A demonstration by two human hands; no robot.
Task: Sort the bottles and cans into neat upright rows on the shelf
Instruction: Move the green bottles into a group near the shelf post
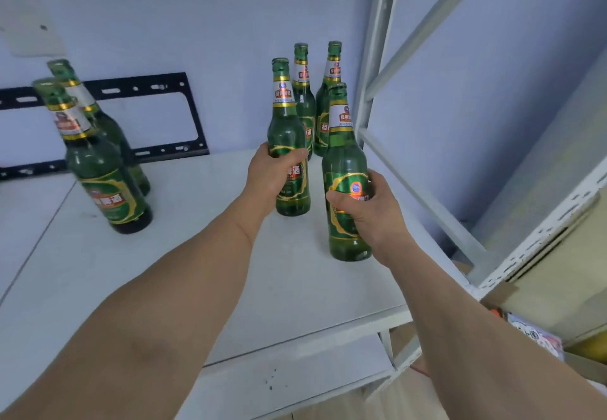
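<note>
Several green glass beer bottles stand upright on the white shelf (197, 255). My left hand (272, 173) grips one bottle (287, 130) around its lower body, near the shelf's right side. My right hand (368, 209) grips another bottle (345, 157) in front of it, closest to the right edge. Both held bottles are upright with their bases at the shelf surface. Two more bottles (303, 91) (330, 71) stand behind them by the wall. At the left, two bottles (101, 173) (108, 124) stand one behind the other.
A white metal shelf post (377, 58) and diagonal braces rise at the right. A black metal bracket (147, 88) hangs on the wall behind. A lower shelf board (295, 370) shows below, with boxes and packages on the floor at the lower right.
</note>
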